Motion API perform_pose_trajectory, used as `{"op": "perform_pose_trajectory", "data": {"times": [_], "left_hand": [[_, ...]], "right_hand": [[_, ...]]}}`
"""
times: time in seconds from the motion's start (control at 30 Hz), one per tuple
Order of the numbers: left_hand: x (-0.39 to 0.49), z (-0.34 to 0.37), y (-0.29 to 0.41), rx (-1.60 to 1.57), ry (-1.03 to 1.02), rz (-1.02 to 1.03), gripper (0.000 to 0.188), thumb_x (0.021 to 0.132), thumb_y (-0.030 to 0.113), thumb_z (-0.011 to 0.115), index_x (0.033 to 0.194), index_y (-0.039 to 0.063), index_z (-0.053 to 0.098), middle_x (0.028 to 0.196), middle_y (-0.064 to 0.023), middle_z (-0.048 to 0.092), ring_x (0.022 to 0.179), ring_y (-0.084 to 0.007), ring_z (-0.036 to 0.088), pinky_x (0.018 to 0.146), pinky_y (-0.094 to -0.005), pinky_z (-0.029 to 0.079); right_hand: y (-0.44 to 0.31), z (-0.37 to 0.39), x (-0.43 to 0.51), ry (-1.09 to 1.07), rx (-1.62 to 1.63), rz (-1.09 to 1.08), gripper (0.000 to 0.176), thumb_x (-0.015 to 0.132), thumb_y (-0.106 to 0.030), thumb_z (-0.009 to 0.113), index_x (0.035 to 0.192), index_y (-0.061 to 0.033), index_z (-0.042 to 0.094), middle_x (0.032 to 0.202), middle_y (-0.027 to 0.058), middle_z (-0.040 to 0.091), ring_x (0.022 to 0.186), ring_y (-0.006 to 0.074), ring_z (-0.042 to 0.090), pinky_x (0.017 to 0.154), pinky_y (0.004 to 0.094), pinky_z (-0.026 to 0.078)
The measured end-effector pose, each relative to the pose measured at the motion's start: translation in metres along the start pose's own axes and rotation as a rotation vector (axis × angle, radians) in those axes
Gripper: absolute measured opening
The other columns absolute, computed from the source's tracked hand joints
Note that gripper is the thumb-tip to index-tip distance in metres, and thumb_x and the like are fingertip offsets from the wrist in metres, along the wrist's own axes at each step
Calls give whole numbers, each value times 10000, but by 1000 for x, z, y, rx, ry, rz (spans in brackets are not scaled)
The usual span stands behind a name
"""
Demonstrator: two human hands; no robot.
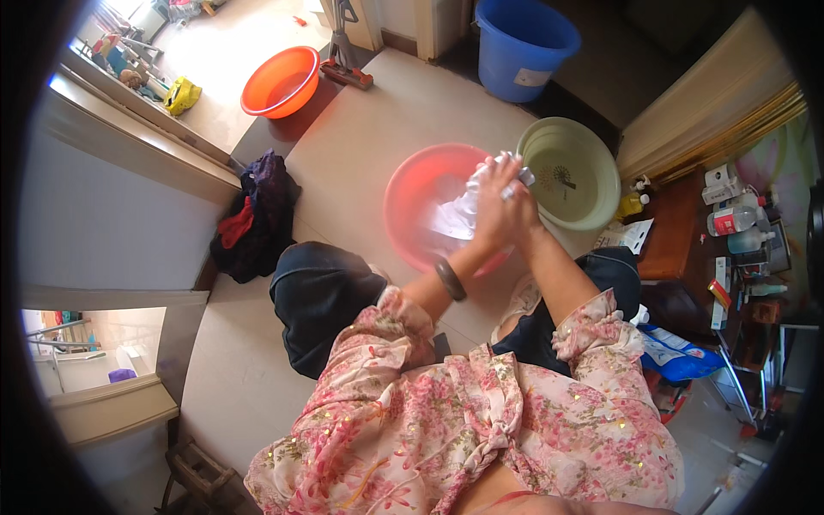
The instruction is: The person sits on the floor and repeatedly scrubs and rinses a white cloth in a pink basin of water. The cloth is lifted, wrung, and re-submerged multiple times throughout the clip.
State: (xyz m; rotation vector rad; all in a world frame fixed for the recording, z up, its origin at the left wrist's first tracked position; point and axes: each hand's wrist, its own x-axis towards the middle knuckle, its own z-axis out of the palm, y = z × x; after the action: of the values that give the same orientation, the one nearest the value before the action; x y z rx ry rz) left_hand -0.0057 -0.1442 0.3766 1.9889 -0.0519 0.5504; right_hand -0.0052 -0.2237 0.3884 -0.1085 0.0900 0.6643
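Note:
A pink plastic basin (407,199) stands on the floor before me. Over its right side my left hand (523,203) and my right hand (494,199) are pressed together, with a white wet-looking cloth garment (454,215) gripped between them. Part of the garment hangs down into the basin, and some of it sticks out past my fingers. A dark bangle (450,279) is on my right wrist. Touching or close beside the pink basin on the right is a pale green basin (605,174) holding what looks like clear water. My palms hide some of the cloth.
Dark clothes with a red piece (257,219) lie on the floor at left. Behind are an orange basin (280,82), a mop (347,74) and a blue bucket (524,58). Bottles (734,221) crowd a wooden cabinet (669,225) at right; a blue packet (679,354) lies near my leg.

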Motion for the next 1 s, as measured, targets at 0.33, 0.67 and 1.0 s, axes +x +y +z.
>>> {"op": "perform_pose_trajectory", "data": {"times": [0.33,0.67,1.0], "left_hand": [[-2,2,-3,-61,-2,-54,460,880,53,495,1330,-17,431,1383,-267,388,1334,-421,291,1115,-427,217],[4,21,-105,-88,38,-111,435,930,90,395,1351,-19,383,1405,-239,366,1345,-380,274,1126,-423,179],[-5,4,8,-38,30,-12,444,950,119,398,1376,-2,373,1446,-226,320,1392,-361,202,1134,-447,118]], "right_hand": [[1,18,2,219,-532,-67,445,987,-372,390,1299,-61,459,1236,84,535,1130,203,518,970,334,417],[1,12,0,43,-700,-46,410,988,-276,381,1309,-25,427,1279,82,511,1182,204,488,1006,337,400],[2,5,-2,148,-551,-78,453,1002,-292,339,1338,8,397,1317,96,488,1216,235,462,1056,332,338]]}}
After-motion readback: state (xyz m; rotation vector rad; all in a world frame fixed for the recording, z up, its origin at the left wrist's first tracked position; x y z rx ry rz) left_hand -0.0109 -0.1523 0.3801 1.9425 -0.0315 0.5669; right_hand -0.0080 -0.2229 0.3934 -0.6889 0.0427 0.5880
